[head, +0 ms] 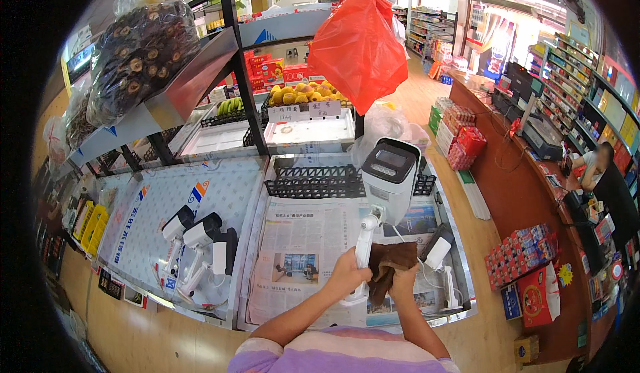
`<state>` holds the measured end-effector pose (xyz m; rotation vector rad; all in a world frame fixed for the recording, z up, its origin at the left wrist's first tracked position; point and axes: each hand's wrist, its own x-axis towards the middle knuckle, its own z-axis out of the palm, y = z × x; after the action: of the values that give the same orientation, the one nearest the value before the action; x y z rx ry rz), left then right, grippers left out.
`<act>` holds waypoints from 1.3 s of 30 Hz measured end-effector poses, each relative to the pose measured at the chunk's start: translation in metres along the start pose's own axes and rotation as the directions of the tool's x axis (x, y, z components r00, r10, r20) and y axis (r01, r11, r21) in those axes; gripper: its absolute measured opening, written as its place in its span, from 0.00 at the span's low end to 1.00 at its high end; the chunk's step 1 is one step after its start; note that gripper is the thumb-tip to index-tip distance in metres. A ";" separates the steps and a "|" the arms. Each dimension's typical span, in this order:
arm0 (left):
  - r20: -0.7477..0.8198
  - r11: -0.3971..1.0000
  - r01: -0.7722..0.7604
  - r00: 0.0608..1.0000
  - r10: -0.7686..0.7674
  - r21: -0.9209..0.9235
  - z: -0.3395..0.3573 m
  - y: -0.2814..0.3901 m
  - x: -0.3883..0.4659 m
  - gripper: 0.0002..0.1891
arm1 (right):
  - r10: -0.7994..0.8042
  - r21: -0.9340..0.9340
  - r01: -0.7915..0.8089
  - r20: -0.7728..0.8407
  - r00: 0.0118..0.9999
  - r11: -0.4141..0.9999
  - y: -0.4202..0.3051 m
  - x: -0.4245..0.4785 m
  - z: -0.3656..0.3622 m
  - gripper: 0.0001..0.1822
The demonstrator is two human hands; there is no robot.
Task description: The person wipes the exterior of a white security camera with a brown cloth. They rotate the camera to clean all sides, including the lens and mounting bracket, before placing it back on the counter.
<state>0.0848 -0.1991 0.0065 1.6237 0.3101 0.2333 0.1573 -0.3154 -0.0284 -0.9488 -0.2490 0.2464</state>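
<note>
A white bullet security camera (392, 193) with a dark front stands raised over the newspaper, its lens side facing up and away from me. My left hand (348, 272) grips the camera's white mounting arm (365, 245). In my right hand (403, 279) is a brown cloth (392, 263), bunched just right of that arm. A thin white cable hangs from the camera behind the cloth. Spread newspaper (305, 238) lies under both hands. To the right, another white camera with a bracket (440, 250) rests at the tray's edge.
Several white cameras (197, 233) lie on the film-covered display surface (150, 218) at left. Beyond the newspaper is a black plastic crate edge (315, 182). A red plastic bag (357, 48) hangs ahead. At right stands a counter (500, 173), with a seated person (595, 165) behind it.
</note>
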 end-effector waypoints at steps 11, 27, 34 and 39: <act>0.070 0.984 -0.136 0.987 0.144 -0.111 0.013 -0.016 -0.005 0.21 | 0.176 -0.405 -0.028 0.333 0.926 0.914 -0.027 0.014 0.034 0.12; 0.089 0.963 0.108 0.992 -0.088 -0.248 0.000 -0.005 -0.005 0.15 | -0.251 -0.592 0.350 0.245 0.936 0.727 -0.005 0.013 0.008 0.08; 0.161 0.792 0.167 0.983 -0.088 -0.587 -0.006 -0.011 0.002 0.10 | 0.223 0.078 -0.237 0.156 0.962 0.968 0.006 0.015 -0.020 0.18; 0.083 0.759 0.095 0.995 -0.054 -0.644 -0.005 -0.028 0.001 0.24 | 0.531 -0.585 -0.321 0.228 0.816 0.745 -0.021 0.015 0.025 0.13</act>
<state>0.0822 -0.1929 -0.0209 0.9193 0.2117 0.2005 0.1655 -0.3031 0.0048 -1.5069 -0.4696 0.8437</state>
